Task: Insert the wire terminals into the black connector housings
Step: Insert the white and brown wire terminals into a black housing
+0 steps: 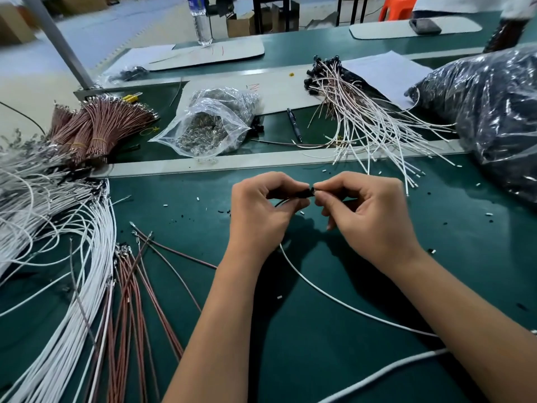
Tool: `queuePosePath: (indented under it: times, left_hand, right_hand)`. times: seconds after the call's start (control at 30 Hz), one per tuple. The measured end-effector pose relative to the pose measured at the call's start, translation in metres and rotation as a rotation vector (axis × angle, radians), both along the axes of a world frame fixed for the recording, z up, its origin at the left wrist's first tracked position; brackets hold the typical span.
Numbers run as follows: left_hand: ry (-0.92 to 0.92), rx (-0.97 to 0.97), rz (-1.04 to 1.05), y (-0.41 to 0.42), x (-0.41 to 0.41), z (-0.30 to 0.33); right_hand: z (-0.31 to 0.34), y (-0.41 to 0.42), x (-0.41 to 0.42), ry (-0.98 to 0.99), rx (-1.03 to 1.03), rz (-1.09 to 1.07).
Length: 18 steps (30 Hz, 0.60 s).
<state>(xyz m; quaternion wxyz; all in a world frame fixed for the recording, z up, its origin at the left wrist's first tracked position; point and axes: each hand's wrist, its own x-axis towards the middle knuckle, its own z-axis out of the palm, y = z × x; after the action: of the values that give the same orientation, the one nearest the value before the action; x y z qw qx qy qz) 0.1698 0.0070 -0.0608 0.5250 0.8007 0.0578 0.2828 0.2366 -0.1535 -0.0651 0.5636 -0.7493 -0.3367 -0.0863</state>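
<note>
While two hands pinch one black housing point(303, 192), one white wire point(328, 298) trails.

green bench mat point(334, 286): smooth, faint sheen | clear bag point(209, 123): glossy crinkled plastic film, shiny metal parts inside | large bag point(488, 112): glossy plastic | white wires point(72, 257): smooth plastic sheath | paper sheet point(386, 74): matt white | water bottle point(200, 21): clear plastic

Green-topped workbench point(334, 286), grey metal post point(58, 39), pale floor point(29, 82) — orange plastic stool point(396, 7), cardboard boxes point(241, 23)
</note>
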Motion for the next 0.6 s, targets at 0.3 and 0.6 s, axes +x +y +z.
queuePosePath:
  times: [0.3,0.6]
  left_hand:
    - [-0.035,0.307,0.052,-0.0001,-0.0012,0.0019]
    - [0.003,0.322,0.023,-0.0001,-0.0037,0.0046]
  right_hand:
    - [0.0004,-0.0011,0.0021,-0.005,-0.061,0.026]
    - [-0.0051,-0.0018,0.0049,0.253,0.012,0.178]
